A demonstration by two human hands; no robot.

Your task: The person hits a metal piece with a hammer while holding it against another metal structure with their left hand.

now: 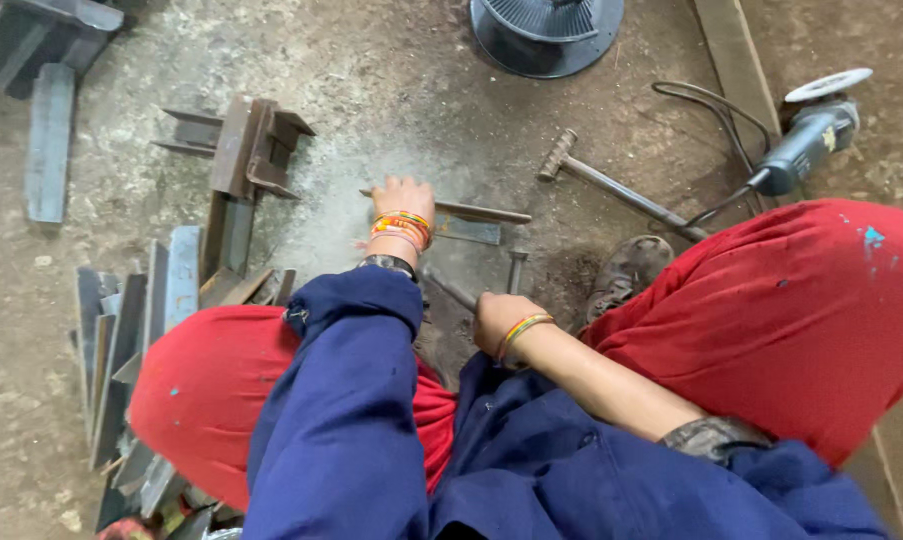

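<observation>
Red trousers, blue sleeves

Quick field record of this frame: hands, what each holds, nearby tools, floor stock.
left hand: pressing down on flat steel strip on the floor
right hand: gripping a metal rod tool
hammer: lying on floor, untouched
angle grinder: on floor at right, cable attached
angle-iron offcuts: piled at left

Angle grinder with disc and black cable, upper right; long-handled hammer lying on the dusty floor; dark round fan base at top edge; stack of steel angle offcuts at left; welded angle bracket; lone flat bar far left
</observation>
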